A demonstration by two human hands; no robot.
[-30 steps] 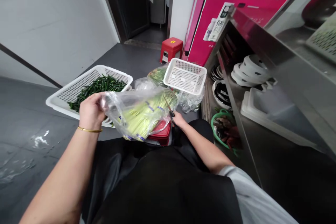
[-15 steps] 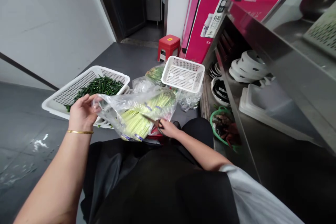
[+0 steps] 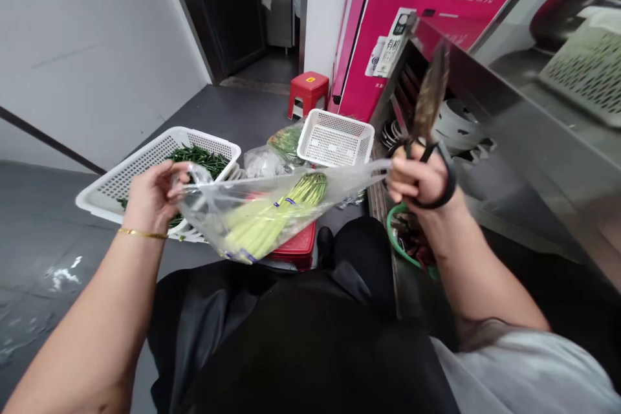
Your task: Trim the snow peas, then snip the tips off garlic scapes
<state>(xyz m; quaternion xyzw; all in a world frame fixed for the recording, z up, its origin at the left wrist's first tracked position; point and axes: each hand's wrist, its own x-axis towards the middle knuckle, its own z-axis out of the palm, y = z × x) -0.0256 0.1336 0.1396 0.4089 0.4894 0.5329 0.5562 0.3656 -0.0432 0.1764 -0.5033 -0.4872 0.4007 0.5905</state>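
Note:
A clear plastic bag holding bundles of pale green stalks is stretched between my two hands above my lap. My left hand pinches the bag's left edge. My right hand is raised at the right, gripping black-handled scissors with the blades pointing up, and its fingers also pinch the bag's right edge. A gold bangle sits on my left wrist.
A white basket of dark green stalks lies on the floor at left. An upturned white basket rests on bagged greens. A red box, a red stool, a steel shelf with dishes and a green basket are nearby.
My right hand lifted up and to the right from under the bag with the scissors, pulling the bag's right edge taut. The left hand kept its hold.

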